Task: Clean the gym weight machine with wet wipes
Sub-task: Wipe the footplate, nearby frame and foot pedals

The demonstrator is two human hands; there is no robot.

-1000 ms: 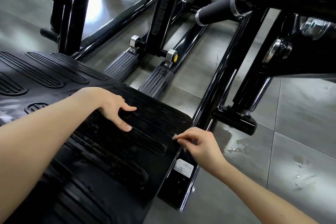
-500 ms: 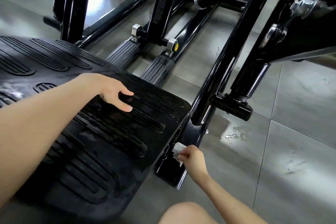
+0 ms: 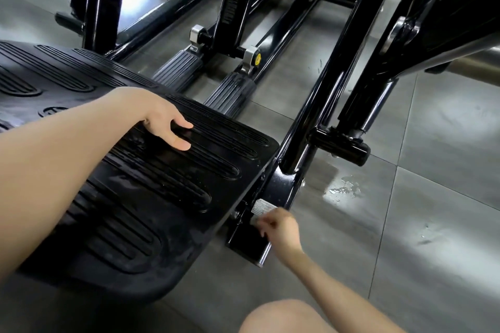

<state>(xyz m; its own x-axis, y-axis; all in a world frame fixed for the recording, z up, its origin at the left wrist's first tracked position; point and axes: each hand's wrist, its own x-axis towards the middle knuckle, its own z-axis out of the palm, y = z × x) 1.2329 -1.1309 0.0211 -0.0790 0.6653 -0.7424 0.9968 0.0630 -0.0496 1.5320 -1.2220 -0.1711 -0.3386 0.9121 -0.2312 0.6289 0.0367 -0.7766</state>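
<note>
Two hands are on the weight machine (image 3: 318, 105), and only one is cleaning. The left hand (image 3: 167, 127) lies at about ten o'clock from the middle of the view, on the ribbed footplate (image 3: 162, 186). Its fingers are loosely straight with the thumb spread, and it holds nothing, seemingly just bracing. The right hand (image 3: 281, 227), at about five o'clock, has its fingers curled and pinches a small pale wet wipe (image 3: 255, 220). Most of the wipe is hidden behind the fingers. It is pressed against the black base bracket (image 3: 247, 244), just below the white label (image 3: 263, 207).

The footplate shines with wet streaks, so it looks already wiped, at least on its right half. Its far left edge runs out of view. A puddle (image 3: 342, 190) lies on the floor at three o'clock from the label.

By this showing the work is partway. The bracket is in hand, while the upright tubes, the two foot pedals (image 3: 230, 92) at twelve o'clock and the upper frame show no sure sign of wiping and probably remain.
</note>
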